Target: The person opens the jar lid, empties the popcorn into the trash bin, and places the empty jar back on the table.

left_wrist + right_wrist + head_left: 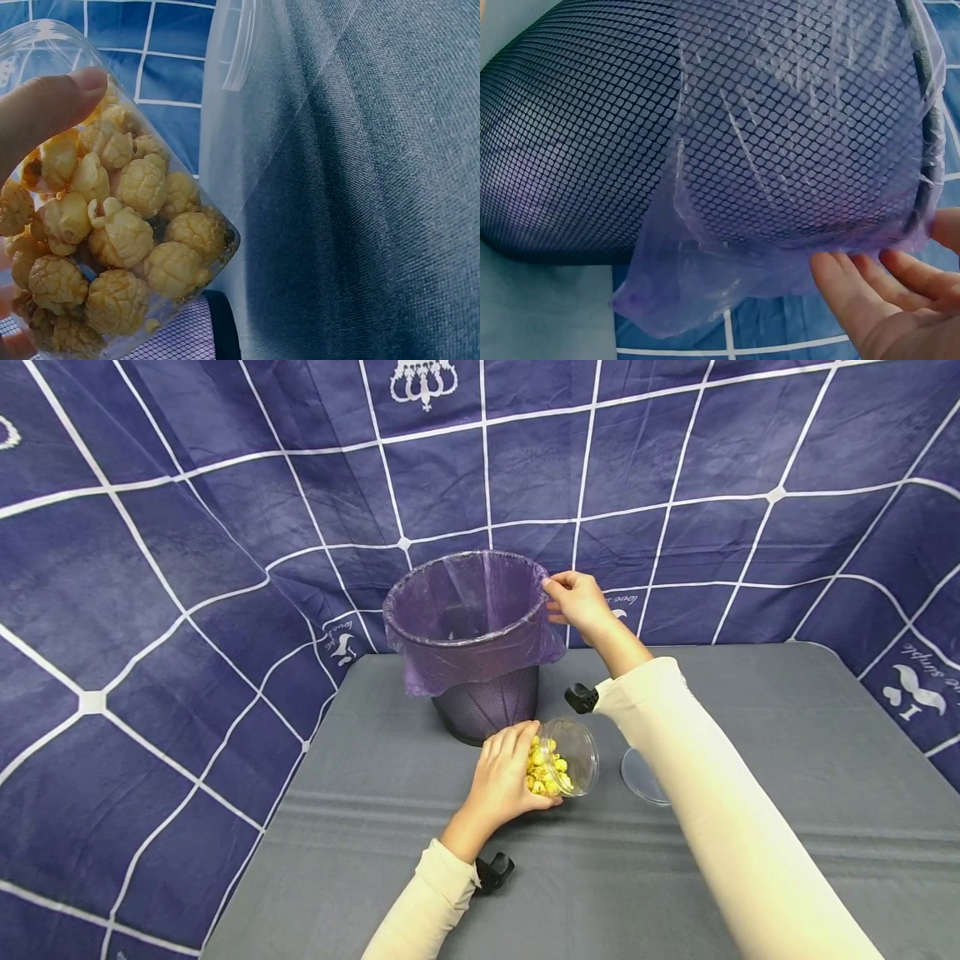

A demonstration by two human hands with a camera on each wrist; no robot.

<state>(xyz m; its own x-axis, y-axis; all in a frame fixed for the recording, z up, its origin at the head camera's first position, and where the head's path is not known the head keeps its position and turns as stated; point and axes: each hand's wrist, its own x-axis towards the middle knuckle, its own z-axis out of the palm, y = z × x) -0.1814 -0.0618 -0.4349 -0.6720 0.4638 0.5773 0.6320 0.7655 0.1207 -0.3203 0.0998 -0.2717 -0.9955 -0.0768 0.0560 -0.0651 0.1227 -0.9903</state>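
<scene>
My left hand [504, 778] grips a clear plastic jar [576, 753] just in front of the mesh trash can [491, 702]. Yellow popcorn [120, 232] lies in the jar's closed end, and the jar is tilted with its mouth toward the right. A thin purple trash bag [480, 664] lines the can and folds down over its outside. On the can's right side, my right hand [581, 603] pinches the bag-covered rim [930, 142] between thumb and fingers. In the right wrist view, several fingertips [829, 266] rest against the bag below the rim.
A round clear lid [643, 778] lies flat on the grey table [360, 827], partly behind the right sleeve [720, 793]. A blue cloth [675, 460] with white grid lines hangs behind the can and at both sides.
</scene>
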